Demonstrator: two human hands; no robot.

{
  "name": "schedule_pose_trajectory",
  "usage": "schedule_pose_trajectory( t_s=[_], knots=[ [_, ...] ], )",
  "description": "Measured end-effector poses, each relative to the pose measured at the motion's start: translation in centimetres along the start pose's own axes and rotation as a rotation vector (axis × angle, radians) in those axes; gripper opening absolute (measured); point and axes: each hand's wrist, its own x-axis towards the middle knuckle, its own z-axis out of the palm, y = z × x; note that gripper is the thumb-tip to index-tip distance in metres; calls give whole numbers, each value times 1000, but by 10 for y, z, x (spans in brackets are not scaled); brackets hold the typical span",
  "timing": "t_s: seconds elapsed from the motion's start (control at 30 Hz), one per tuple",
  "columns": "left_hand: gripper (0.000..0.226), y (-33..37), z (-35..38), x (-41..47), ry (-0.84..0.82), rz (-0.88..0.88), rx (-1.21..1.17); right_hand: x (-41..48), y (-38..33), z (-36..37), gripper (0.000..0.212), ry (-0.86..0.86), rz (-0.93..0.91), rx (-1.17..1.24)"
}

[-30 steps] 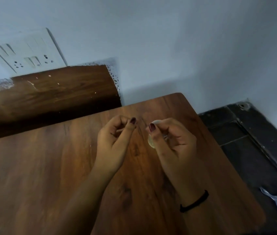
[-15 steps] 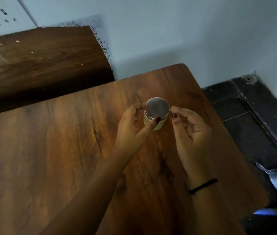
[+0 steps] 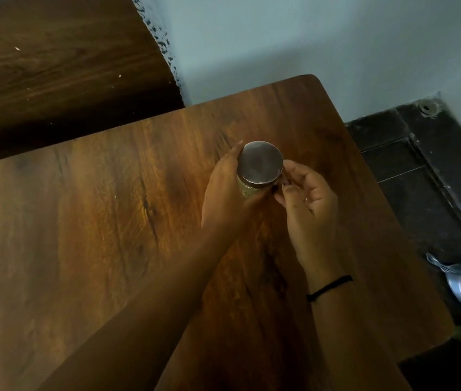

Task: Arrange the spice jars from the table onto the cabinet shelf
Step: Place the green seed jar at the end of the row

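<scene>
The wooden counter (image 3: 88, 249) fills our view, with a darker wood panel (image 3: 54, 57) behind it at 10 o'clock. Toward 1 o'clock of centre, our left grip (image 3: 223, 193) wraps the spice jar (image 3: 258, 169), its metal lid (image 3: 260, 159) facing us. Our right grip (image 3: 308, 198) curls its fingertips against the jar's 3 o'clock side; whether it holds, we cannot tell. We judge this the pick-up. Next comes a steady, upright carry to the cabinet shelf, which is out of view.
</scene>
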Motion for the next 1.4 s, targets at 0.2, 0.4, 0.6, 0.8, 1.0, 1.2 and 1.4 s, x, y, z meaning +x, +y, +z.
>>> schedule_pose_trajectory(
  t_s=[0.2, 0.4, 0.6, 0.8, 1.0, 1.2, 1.4],
  knots=[
    [86, -10, -35, -3, 36, 7, -80, 2, -8, -6, 32, 8, -3, 41],
    [77, 10, -104, -7, 69, -10, -341, -6, -22, 9, 38, -107, -49, 2],
    [66, 38, -161, -11, 117, 62, -449, -27, -64, 40, 37, -308, -129, 62],
    [69, 54, -210, -31, 148, 94, -512, -54, -104, 66, 31, -426, -100, 144],
    [72, 73, -252, -48, 218, 91, -498, -79, -116, 95, 60, -346, -52, 31],
    [57, 86, -295, -73, 198, -18, -801, -93, -159, 126, 63, -380, -102, 65],
    [57, 115, -337, -95, 125, 75, -906, -132, -251, 159, 91, -520, -182, 451]
  ],
)
